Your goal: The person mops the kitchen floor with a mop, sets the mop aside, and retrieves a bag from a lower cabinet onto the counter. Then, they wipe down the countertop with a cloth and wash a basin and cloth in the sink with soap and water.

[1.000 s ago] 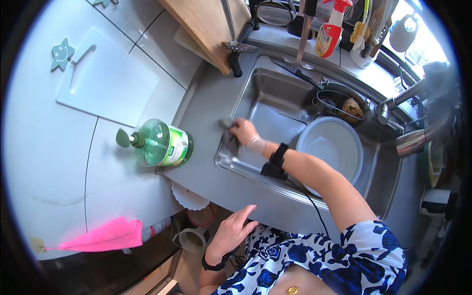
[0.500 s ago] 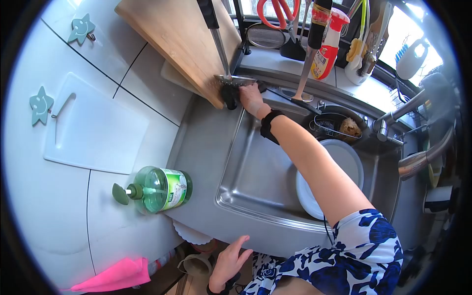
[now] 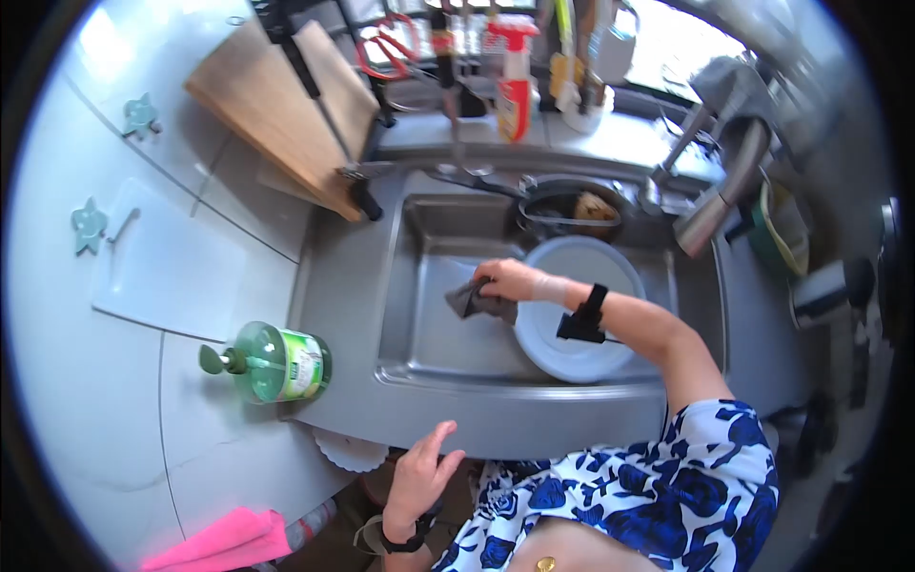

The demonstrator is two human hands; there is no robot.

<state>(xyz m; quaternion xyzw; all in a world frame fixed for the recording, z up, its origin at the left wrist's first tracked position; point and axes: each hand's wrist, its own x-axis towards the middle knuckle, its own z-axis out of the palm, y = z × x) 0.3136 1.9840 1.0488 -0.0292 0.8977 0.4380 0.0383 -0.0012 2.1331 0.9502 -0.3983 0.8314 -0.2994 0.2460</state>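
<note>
A: Hands first. What do we log?

B: Two, both bare, with two black wrist straps, one apiece. The right hand is closed on one crumpled dark grey cloth, bunched below the fingers, over the stainless-steel sink. We cannot tell whether it touches the sink floor. The left hand grips nothing, fingers spread, nearer the body and left of the grip.

A: Containers?

B: One round, pale grey-white basin in the sink, just right of the grip, the right forearm crossing above it. Beyond the grip, one dark oval holder; we make out one tan-brown sponge in it, the rest blurred. Farther beyond, one white utensil cup with several upright tools, too overlapped to count.

A: Bottles?

B: Two: one transparent green pump bottle, well left of the grip, and one red-and-white spray bottle, on the ledge beyond it.

A: Wall side, left of the grip?

B: Two pale teal star-shaped hooks, one white slotted rectangular board, one light-brown wooden board, and, low toward the body, one bright pink towel.
</note>
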